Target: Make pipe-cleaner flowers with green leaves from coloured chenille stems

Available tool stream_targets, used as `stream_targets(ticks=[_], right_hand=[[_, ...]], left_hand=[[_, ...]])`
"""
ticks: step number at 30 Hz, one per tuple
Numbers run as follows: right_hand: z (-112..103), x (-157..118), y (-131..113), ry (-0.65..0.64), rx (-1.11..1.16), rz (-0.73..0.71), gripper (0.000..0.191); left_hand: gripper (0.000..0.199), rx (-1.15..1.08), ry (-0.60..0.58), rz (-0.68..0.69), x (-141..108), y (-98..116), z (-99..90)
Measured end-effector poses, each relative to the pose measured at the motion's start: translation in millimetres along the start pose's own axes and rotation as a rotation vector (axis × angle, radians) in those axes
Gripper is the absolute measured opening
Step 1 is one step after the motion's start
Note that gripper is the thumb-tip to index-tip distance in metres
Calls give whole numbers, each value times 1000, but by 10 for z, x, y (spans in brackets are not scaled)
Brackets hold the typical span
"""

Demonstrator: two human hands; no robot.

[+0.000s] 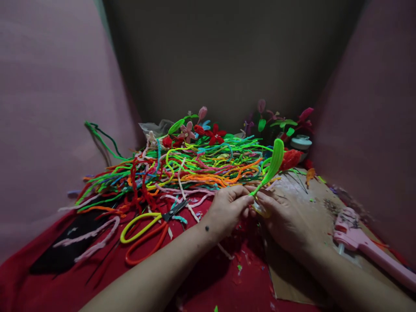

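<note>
In front of me, a bright green pipe-cleaner leaf rises from the pinched fingers of both hands. My left hand closes on the leaf's narrow base from the left. From the right, my right hand is closed at the same spot, its fingers partly hidden. A pale yellow, ring-like thing shows under the right fingers; it may be a roll of tape. Just behind the leaf is a red pipe-cleaner flower bud; whether it joins the held stem I cannot tell.
A big heap of coloured pipe cleaners spreads behind my hands, with finished flowers at its back. Scissors lie left on the red cloth. To the right, a pink glue gun rests on cardboard, near a lidded jar.
</note>
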State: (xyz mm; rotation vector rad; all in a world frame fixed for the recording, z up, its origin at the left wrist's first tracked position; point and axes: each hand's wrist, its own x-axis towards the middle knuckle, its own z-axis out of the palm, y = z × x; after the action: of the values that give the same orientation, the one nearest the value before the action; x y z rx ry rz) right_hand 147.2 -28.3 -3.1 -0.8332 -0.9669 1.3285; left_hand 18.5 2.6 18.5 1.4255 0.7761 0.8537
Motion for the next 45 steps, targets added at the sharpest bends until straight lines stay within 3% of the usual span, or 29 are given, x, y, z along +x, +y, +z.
stream_targets(ticks=[5,10,13,17,21,24,26,30,32,35,39,45], right_hand=[[-54,38,58,-69,45,28,27],[-82,22,22,-11,-60,-4,27],[-69,0,-7,13,-42,2,27],[-30,0,-26,16,53,-2,19],[-18,34,-20,29,100,13,17],[-16,43,-15,56,78,23,23],[-13,38,-17,76,39,16,23],[-24,25,-8,99,-23,6,11],[-43,24,13,102,-41,15,9],[-69,25,45,110,-79,14,13],[-50,13,26,55,-87,-18,16],[-45,42,18,-19,-64,-43,17]], left_hand=[[22,-222,-94,-155,-7,39,-31],[18,-538,-311,-265,17,-15,-104],[13,-720,-433,-303,10,-51,-120],[13,-775,-472,-295,-7,-74,-119],[15,-633,-410,-281,-2,-52,-104],[21,-410,-266,-205,7,-13,-58],[24,-182,-137,-106,8,-3,-23],[15,315,86,229,-21,-63,2],[16,567,133,365,-50,-107,-8],[21,809,144,450,-86,-143,-23],[22,659,142,408,-67,-117,-15],[21,45,63,43,-11,9,16]])
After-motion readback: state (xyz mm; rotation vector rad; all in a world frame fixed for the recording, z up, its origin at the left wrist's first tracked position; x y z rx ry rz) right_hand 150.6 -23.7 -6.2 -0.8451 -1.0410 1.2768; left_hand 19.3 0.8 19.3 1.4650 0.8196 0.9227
